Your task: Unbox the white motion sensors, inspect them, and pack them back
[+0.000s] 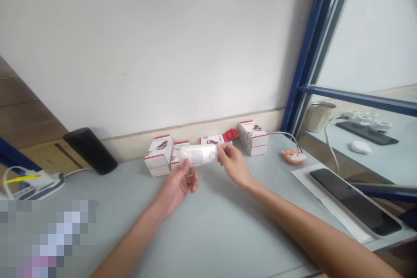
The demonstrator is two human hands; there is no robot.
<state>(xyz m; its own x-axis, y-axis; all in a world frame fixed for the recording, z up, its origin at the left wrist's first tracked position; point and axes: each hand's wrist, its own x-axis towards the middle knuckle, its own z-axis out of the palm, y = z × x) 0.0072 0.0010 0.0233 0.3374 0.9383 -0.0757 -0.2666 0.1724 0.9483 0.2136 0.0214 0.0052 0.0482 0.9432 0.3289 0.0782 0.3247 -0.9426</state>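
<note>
Packet (198,155), white and elongated, is being held at twelve o'clock above the surface (208,234), the left hand (177,186) grasping its eight-o'clock edge and the right hand (235,163) pinching its three-o'clock end, apparently for steadiness.

Both hands on a white item (198,155), held up over the grey desk (208,239). Right hand (235,166) pinches its right end; left hand (179,184) has thumb at lower edge, left of middle. Behind: left box stack (159,154), open box with red flap (211,139), right box stack (255,139). Black cylinder (91,151) far left. Orange gadget (294,157) right, near black slab (355,202) on white sheet (312,189).
</note>
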